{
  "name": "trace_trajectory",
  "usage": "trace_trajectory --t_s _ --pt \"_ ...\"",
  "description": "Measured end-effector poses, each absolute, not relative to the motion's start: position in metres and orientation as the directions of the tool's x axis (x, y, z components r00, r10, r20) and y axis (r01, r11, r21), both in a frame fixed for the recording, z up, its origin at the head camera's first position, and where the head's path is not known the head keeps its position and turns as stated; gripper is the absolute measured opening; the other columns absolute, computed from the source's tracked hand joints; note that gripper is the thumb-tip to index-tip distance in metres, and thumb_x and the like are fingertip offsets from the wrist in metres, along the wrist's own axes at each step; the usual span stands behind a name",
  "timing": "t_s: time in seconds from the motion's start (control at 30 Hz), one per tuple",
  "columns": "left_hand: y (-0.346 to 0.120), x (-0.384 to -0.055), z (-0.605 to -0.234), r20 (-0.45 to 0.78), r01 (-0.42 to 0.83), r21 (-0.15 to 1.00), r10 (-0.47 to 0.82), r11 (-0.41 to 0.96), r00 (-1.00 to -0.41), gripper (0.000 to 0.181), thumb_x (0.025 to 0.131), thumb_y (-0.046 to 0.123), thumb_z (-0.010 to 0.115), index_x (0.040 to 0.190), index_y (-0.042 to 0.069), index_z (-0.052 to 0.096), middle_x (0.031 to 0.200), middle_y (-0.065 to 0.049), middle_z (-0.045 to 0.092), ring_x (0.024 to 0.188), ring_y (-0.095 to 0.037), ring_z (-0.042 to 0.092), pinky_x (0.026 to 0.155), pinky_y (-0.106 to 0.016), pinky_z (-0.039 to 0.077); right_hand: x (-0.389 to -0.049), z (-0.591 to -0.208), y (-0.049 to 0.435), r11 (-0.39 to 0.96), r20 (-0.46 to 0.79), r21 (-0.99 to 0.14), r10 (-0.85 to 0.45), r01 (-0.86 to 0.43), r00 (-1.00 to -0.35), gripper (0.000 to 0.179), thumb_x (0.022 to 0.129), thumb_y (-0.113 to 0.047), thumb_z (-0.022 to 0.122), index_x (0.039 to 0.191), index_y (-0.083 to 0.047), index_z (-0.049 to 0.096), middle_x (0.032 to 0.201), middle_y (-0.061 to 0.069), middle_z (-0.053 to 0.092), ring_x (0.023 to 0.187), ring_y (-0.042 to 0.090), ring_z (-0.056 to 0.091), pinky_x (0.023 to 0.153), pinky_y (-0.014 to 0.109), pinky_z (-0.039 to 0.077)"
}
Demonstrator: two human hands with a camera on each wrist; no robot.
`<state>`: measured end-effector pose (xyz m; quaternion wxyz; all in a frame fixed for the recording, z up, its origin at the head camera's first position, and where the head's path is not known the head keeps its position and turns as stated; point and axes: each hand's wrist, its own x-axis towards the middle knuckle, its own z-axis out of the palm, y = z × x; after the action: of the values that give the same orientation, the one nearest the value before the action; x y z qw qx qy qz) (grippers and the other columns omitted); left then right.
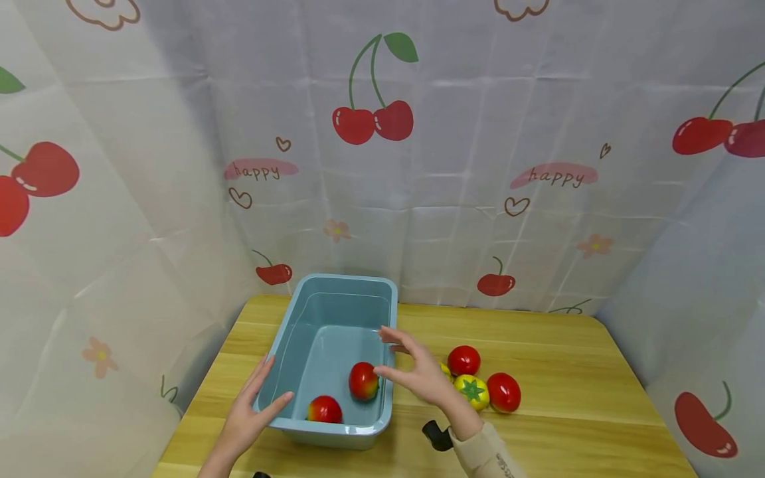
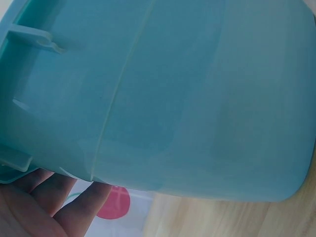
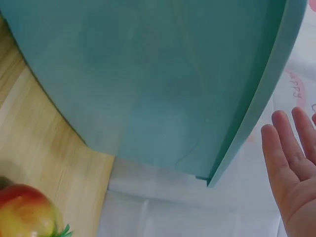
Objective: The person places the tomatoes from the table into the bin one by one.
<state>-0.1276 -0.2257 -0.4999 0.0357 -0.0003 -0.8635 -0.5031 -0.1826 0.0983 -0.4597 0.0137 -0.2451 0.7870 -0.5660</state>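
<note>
We've two fruits (image 1: 363,381) in bin (image 1: 343,429) | four fruits (image 1: 504,392) likely left, off its right edge | left hand (image 1: 246,413), right hand (image 1: 423,373) spread, empty

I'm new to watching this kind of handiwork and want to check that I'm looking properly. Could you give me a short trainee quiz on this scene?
1. How many red fruit-shaped pieces lie inside the blue bin?
A) one
B) two
C) four

2. True or false: the right hand is gripping a fruit-shaped piece.

3. Fill the gap: on the wooden table, the piece with a green star-shaped top facing up is mainly ____ in colour.

Key:
1. B
2. False; it holds nothing, and its fingers are spread near the bin's right rim.
3. yellow
</note>
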Motion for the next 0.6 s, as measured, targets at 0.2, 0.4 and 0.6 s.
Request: trace_trajectory --t_s 0.2,0.4,0.6 --pt "-0.225 -0.128 -0.501 0.053 0.024 0.868 -0.045 0.496 -0.998 0.079 0.082 0.041 0.071 0.148 0.022 0.032 0.155 -0.009 0.019 0.138 -0.039 0.018 0.096 -0.066 0.028 -0.186 -0.467 0.111 0.258 0.267 -0.894 -0.346 -0.365 -0.899 0.065 0.081 -0.03 0.075 0.137 -0.017 0.046 0.134 0.002 0.052 0.119 0.021 0.051 0.099 0.048 0.04" --pt "-0.225 -0.128 -0.5 0.06 0.031 0.867 -0.043 0.497 -0.997 0.079 0.082 0.041 0.071 0.148 0.021 0.032 0.154 -0.01 0.019 0.138 -0.039 0.018 0.096 -0.065 0.029 -0.184 -0.464 0.126 0.304 0.221 -0.905 -0.266 -0.299 -0.938 0.063 0.08 -0.025 0.076 0.136 -0.016 0.048 0.134 0.004 0.052 0.118 0.022 0.051 0.1 0.047 0.039" --pt "-0.225 -0.128 -0.499 0.054 0.028 0.871 -0.04 0.491 -0.998 0.079 0.082 0.04 0.071 0.148 0.021 0.031 0.155 -0.009 0.018 0.139 -0.038 0.017 0.098 -0.066 0.026 -0.189 -0.474 0.148 0.329 0.255 -0.891 -0.211 -0.314 -0.944 0.062 0.079 -0.031 0.076 0.134 -0.02 0.05 0.132 0.001 0.054 0.117 0.021 0.052 0.1 0.045 0.039"
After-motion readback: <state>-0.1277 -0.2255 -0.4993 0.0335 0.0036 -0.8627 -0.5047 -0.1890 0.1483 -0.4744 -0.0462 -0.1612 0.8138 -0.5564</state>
